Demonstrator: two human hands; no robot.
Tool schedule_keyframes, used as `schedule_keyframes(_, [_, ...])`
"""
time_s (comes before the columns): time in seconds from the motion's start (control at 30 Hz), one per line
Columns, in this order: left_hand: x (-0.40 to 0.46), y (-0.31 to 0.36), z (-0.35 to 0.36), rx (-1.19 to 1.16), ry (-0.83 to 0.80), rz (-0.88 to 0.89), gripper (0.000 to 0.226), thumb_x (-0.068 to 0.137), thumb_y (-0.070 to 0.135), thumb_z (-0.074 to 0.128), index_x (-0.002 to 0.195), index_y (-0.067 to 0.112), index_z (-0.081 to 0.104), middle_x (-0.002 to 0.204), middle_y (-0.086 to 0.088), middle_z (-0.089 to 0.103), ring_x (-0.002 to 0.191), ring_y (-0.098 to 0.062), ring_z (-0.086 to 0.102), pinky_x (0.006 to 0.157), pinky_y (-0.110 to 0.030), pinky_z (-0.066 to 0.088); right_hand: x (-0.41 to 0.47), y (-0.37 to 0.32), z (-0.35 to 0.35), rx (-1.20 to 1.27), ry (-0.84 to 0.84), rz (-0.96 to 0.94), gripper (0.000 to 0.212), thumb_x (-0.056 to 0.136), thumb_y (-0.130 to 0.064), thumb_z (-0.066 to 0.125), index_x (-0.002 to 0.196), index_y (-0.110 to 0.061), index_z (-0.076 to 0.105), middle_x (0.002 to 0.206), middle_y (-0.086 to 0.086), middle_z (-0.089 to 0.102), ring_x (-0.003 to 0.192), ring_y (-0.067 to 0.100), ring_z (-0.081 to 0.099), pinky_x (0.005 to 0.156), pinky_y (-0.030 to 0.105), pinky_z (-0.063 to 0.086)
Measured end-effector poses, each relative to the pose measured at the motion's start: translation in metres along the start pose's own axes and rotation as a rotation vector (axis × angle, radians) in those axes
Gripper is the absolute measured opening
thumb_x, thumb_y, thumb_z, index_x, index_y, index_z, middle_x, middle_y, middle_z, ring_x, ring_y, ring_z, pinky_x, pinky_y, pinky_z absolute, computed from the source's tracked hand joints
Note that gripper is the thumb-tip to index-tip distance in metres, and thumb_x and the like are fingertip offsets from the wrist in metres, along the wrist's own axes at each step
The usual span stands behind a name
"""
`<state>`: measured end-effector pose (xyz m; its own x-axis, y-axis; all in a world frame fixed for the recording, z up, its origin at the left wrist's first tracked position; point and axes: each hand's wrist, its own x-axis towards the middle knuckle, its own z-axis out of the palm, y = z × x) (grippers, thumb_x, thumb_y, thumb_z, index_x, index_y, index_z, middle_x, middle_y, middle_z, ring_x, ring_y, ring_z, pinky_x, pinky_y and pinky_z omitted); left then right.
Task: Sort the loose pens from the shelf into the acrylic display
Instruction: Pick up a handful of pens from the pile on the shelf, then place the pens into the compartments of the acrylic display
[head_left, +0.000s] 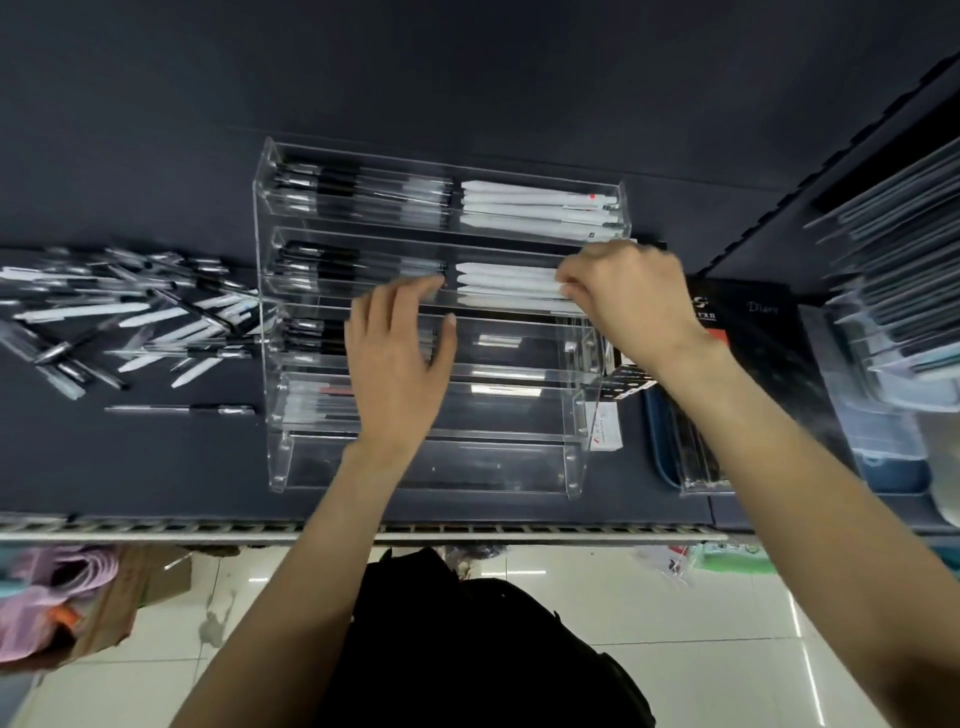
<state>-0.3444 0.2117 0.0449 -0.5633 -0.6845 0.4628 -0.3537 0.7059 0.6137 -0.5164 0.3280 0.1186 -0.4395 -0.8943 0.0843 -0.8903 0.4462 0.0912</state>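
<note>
Head view: the acrylic display (441, 317) stands on the dark shelf (156, 467), its upper tiers holding black pens on the left and white pens (506, 283) on the right. The left hand (400, 358) lies flat, fingers spread and holding nothing, over the display's middle tiers. The right hand (626, 296) is curled, fingertips pinched at the right ends of the white pens in the second tier. The loose pens (130, 317) lie heaped left of the display.

Clear glossy acrylic display (524, 470); matt dark shelf (156, 467); loose pens (130, 317) seemingly plastic, blurred; glossy tiled floor (675, 623).
</note>
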Motion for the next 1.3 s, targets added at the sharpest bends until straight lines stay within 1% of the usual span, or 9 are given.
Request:
schedule_keyframes(0.23, [0.011,-0.014,0.011,0.242,-0.008,0.18,0.024,0.09,0.026,0.059,0.111,0.021,0.068,0.111,0.002,0.065,0.108,-0.019,0.043,0.089,-0.037,0.032,0.021,-0.003,0.0,-0.137,-0.146,0.007,0.011,0.092,-0.022,0.059,0.1,-0.016,0.063,0.101,0.005,0.065,0.093,0.031,0.063,0.065,0.031,0.039])
schedule_keyframes(0.4, [0.006,-0.015,0.005,0.223,-0.073,0.196,0.03,0.09,0.022,0.057,0.118,0.019,0.066,0.116,0.001,0.064,0.107,-0.018,0.048,0.092,-0.041,0.037,0.024,0.0,-0.004,0.06,-0.227,0.09,0.005,0.086,-0.016,0.066,0.091,-0.016,0.068,0.094,0.01,0.068,0.092,0.032,0.062,0.076,0.035,0.049])
schedule_keyframes(0.53, [-0.004,-0.015,-0.024,0.091,-0.075,0.188,0.033,0.09,0.013,0.054,0.121,0.014,0.063,0.12,-0.004,0.062,0.106,-0.023,0.055,0.092,-0.041,0.044,0.0,-0.003,-0.013,0.231,0.045,0.125,0.006,0.089,-0.016,0.063,0.089,-0.016,0.069,0.086,0.008,0.07,0.078,0.028,0.064,0.072,0.036,0.052])
schedule_keyframes(0.7, [-0.049,-0.029,-0.098,-0.039,0.286,0.013,0.022,0.093,0.007,0.05,0.108,0.015,0.063,0.096,0.004,0.064,0.088,-0.012,0.058,0.077,-0.036,0.046,-0.047,-0.077,-0.035,0.713,0.405,0.037,0.014,0.095,-0.018,0.056,0.101,-0.011,0.067,0.087,-0.007,0.064,0.069,0.008,0.059,0.066,0.018,0.048])
schedule_keyframes(0.77, [-0.073,-0.047,-0.13,-0.036,0.442,-0.113,0.019,0.094,0.009,0.047,0.102,0.02,0.06,0.09,0.018,0.06,0.082,0.0,0.054,0.074,-0.029,0.042,-0.055,-0.126,-0.025,0.861,0.319,-0.054,0.018,0.094,-0.021,0.054,0.105,-0.013,0.066,0.089,-0.01,0.063,0.071,0.002,0.058,0.065,0.011,0.047])
schedule_keyframes(0.87, [-0.098,-0.086,-0.177,-0.062,0.565,-0.332,0.018,0.093,0.015,0.045,0.089,0.027,0.057,0.087,0.032,0.059,0.077,0.01,0.052,0.07,-0.012,0.038,-0.056,-0.201,-0.002,0.884,0.058,-0.243,0.022,0.09,-0.026,0.053,0.109,-0.021,0.063,0.094,-0.011,0.067,0.08,0.003,0.059,0.064,0.021,0.052])
schedule_keyframes(0.97, [-0.104,-0.144,-0.217,-0.04,0.297,-0.528,0.015,0.093,0.022,0.051,0.092,0.036,0.056,0.082,0.029,0.061,0.073,0.005,0.056,0.061,-0.007,0.037,-0.044,-0.261,0.02,0.739,-0.177,-0.376,0.027,0.093,-0.025,0.053,0.119,-0.025,0.059,0.112,-0.01,0.062,0.103,0.01,0.056,0.078,0.026,0.047])
schedule_keyframes(1.1, [-0.091,-0.24,-0.244,0.166,-0.117,-0.567,0.022,0.087,0.006,0.059,0.105,0.017,0.064,0.103,0.003,0.066,0.087,-0.017,0.062,0.072,-0.026,0.045,-0.001,-0.322,0.045,0.565,-0.237,-0.336,0.033,0.095,-0.024,0.05,0.128,-0.026,0.052,0.125,-0.008,0.053,0.118,0.014,0.045,0.088,0.025,0.041])
schedule_keyframes(1.3, [-0.03,-0.342,-0.253,0.273,-0.126,-0.541,0.041,0.087,0.018,0.065,0.125,0.008,0.055,0.123,-0.019,0.054,0.116,-0.038,0.047,0.094,-0.044,0.038,0.058,-0.368,0.091,0.251,-0.283,-0.033,0.044,0.091,-0.022,0.056,0.133,-0.02,0.045,0.128,0.005,0.047,0.117,0.027,0.046,0.088,0.036,0.048])
